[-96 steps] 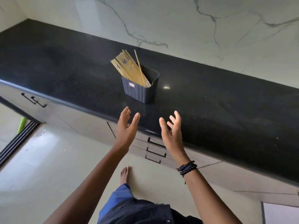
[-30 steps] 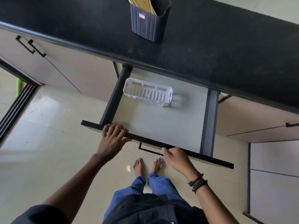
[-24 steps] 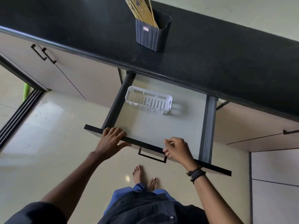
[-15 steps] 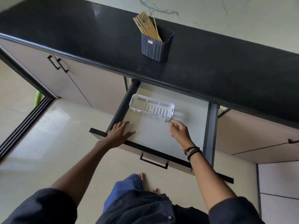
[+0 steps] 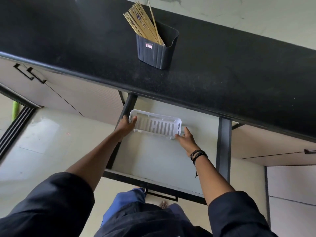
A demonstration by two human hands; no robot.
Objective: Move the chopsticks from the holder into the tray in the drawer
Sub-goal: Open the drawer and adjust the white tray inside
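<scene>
A bundle of wooden chopsticks (image 5: 142, 23) stands leaning in a dark ribbed holder (image 5: 156, 50) on the black countertop (image 5: 222, 74). Below it the drawer (image 5: 164, 161) is pulled open, and a white slotted tray (image 5: 157, 125) lies at its back left. My left hand (image 5: 127, 125) grips the tray's left end, thumb over the rim. My right hand (image 5: 185, 138) holds the tray's right front corner with its fingers against the wall.
Closed cabinet doors with black handles (image 5: 30, 75) lie to the left of the drawer, more cabinet fronts (image 5: 282, 151) to the right. The drawer's front handle (image 5: 161, 195) sits just above my legs. A marble wall (image 5: 248, 16) backs the counter.
Both hands left the drawer's front edge and reached deeper into the drawer, closing on the two ends of the white tray. The view has also shifted closer.
</scene>
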